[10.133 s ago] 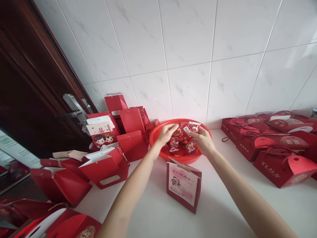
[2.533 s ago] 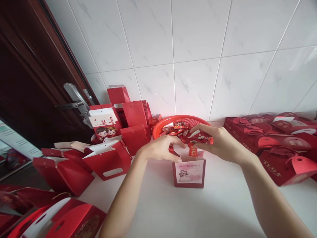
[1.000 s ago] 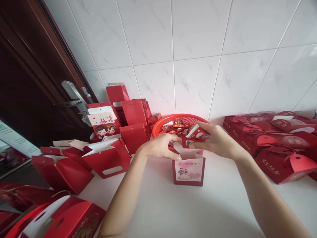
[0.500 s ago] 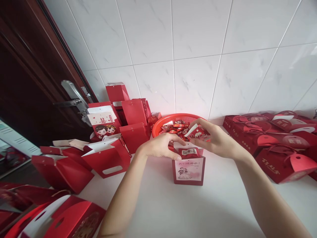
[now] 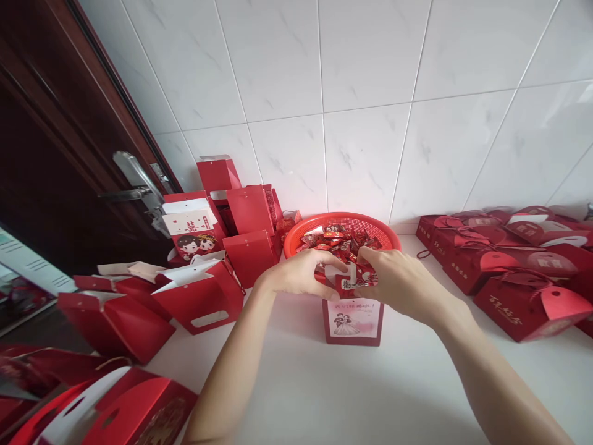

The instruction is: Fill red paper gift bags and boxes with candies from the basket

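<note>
A small red gift box (image 5: pixel 354 321) with a pink front panel of a drawn couple stands upright on the white table. My left hand (image 5: pixel 303 275) grips its top from the left, thumb at the front edge and fingers by the back flap. Above the opening, my right hand (image 5: pixel 401 278) is closed on a red wrapped candy packet (image 5: pixel 365 275), lowered among the packets at the box's mouth; its fingertips are partly hidden. Just behind, an orange-red plastic basket (image 5: pixel 386 232) holds many small red wrapped candies (image 5: pixel 340 241).
Several open red boxes (image 5: pixel 199 296) crowd the left side, some stacked towards the wall. Closed red boxes with ribbons (image 5: pixel 519 309) fill the right side. White tiles (image 5: pixel 365 154) rise behind the table (image 5: pixel 361 395). A dark door with a metal handle (image 5: pixel 134 179) is at the left.
My right hand has moved down and slightly left, bringing the candy packet from above the basket's front to the box's mouth. My left hand has stayed at the box.
</note>
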`<state>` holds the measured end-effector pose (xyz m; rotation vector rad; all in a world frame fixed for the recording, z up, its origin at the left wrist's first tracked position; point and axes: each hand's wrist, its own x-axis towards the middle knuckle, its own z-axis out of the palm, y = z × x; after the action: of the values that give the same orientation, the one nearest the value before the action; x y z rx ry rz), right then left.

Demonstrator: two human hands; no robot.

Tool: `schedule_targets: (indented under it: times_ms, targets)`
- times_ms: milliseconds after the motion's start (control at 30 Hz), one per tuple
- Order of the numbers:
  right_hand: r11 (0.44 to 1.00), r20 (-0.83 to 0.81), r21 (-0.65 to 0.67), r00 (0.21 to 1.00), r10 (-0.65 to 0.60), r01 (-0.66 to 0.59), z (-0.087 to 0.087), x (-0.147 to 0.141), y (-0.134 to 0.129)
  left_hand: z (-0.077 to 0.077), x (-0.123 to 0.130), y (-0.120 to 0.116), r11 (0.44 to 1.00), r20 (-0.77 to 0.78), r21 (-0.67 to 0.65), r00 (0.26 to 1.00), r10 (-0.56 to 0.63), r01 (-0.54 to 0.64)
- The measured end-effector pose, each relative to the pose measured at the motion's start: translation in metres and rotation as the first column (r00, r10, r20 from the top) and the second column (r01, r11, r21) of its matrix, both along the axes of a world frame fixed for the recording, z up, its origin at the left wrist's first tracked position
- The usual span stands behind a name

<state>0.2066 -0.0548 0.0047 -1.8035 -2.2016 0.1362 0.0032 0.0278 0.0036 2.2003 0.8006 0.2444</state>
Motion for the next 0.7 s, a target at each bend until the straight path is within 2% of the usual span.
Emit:
schedule_targets:
  times_ms: [133, 433, 500, 633, 700]
  targets:
    - [1.000, 0.022, 0.000, 1.000, -0.010, 0.010, -0.0006, -0.0016, -0.0007, 0.0005, 0.0008, -0.0002, 1.000, -0.015, 0.005, 1.000, -0.002, 0.002]
    - [0.995, 0.049, 0.099, 0.999, -0.013, 0.008, -0.0008, 0.0020, -0.0008, -0.0016, 0.0003, 0.0018, 1.000, -0.018, -0.007, 1.000, 0.016, -0.016]
    - [0.993, 0.017, 0.114, 0.999, 0.034, -0.036, -0.0027, 0.0012, 0.0005, -0.0020, 0.0005, 0.0018, 1.000, -0.013, 0.002, 1.000, 0.023, -0.023]
    - [0.967, -0.094, 0.095, 0.965, 0.244, -0.235, -0.0074, -0.0014, 0.0048, -0.0020, 0.0005, 0.0015, 1.000, -0.010, 0.012, 1.000, 0.006, -0.006]
    - [0.957, -0.130, 0.096, 0.950, 0.284, -0.273, -0.0081, -0.0028, 0.0067, -0.0022, 0.0003, 0.0018, 1.000, -0.005, 0.008, 1.000, -0.013, 0.013]
